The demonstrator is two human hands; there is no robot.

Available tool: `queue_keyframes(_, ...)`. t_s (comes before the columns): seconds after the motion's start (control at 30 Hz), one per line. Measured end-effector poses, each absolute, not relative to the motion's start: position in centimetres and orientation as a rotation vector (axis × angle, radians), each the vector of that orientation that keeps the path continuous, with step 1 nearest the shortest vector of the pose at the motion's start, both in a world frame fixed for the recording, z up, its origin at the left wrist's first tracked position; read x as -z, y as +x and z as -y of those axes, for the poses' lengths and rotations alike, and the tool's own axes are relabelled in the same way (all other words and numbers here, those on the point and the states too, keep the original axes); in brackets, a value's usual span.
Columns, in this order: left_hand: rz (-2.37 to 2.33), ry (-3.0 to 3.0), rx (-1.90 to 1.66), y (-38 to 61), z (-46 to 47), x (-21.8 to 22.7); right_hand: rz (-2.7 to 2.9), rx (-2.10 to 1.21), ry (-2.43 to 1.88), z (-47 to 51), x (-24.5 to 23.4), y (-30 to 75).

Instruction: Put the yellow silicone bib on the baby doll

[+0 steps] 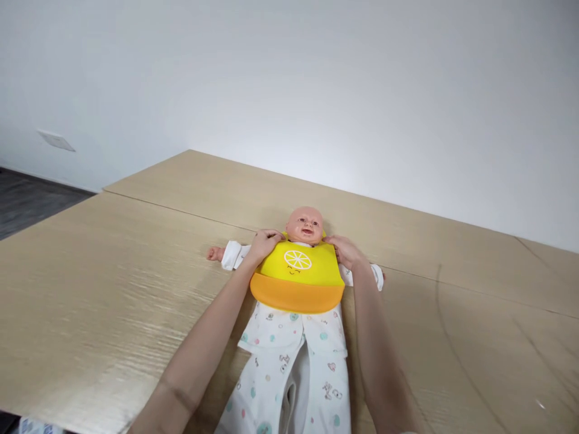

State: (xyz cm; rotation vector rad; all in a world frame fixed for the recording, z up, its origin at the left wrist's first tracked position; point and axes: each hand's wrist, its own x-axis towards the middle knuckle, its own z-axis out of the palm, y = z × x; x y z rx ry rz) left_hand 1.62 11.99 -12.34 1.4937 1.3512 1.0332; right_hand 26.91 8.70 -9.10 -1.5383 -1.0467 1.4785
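A baby doll (304, 222) lies on its back, dressed in a white patterned top and pants (298, 361). Over its chest is a yellow bib (312, 265) with a white citrus slice and an orange catch pocket (296, 293) along the bottom. My left hand (266, 244) is closed on the bib's upper left edge, beside the doll's neck. On the other side of the neck, my right hand (344, 249) has its fingers closed on the bib's upper right edge. The part of the bib behind the neck is mostly hidden by the head.
The doll rests on light wooden tables (136, 271) with a seam running across behind its shoulders. A white wall (316, 90) stands behind, with a socket plate (56, 141) at left. Dark floor (36, 202) shows past the left edge. A partly cut-off package (38, 425) is at bottom left.
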Motion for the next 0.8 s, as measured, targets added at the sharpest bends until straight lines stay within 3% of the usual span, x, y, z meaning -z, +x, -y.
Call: queue_keyframes(0.8,-1.356,1.45,-1.035,1.7,-11.76,12.04,0.846,-1.375,-1.298,-8.83,9.47,26.1)
